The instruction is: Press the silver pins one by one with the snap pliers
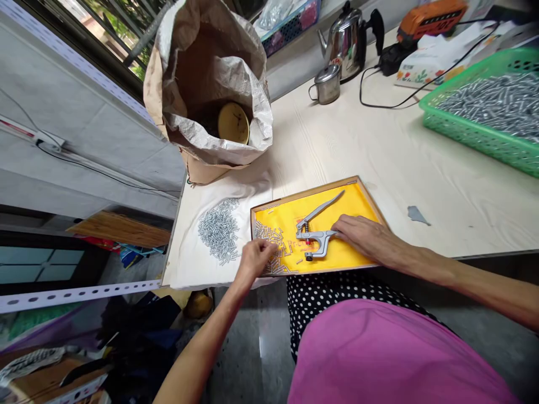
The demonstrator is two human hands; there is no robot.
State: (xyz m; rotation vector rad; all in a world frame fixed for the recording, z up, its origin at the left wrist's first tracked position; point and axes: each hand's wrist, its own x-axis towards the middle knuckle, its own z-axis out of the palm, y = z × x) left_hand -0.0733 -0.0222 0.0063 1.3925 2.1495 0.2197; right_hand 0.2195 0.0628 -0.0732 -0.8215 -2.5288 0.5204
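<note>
A wooden-framed tray with a yellow lining (357,196) lies at the table's near edge. On it rests a grey metal hand press plier (316,224), its handles pointing up and right. My right hand (364,235) lies on the lower handle, fingers laid along it. My left hand (256,255) is closed in a pinch over several small silvery metal pieces (269,234) piled at the tray's left side; what it pinches is too small to name. A second heap of silvery pieces (219,229) lies on white cloth left of the tray.
A large open paper sack (210,73) with a yellow bowl (233,122) inside stands behind the tray. A green basket (471,132) of metal pieces sits at the right. A steel kettle (349,39), a small mug (327,84) and a black cable (404,101) are at the back.
</note>
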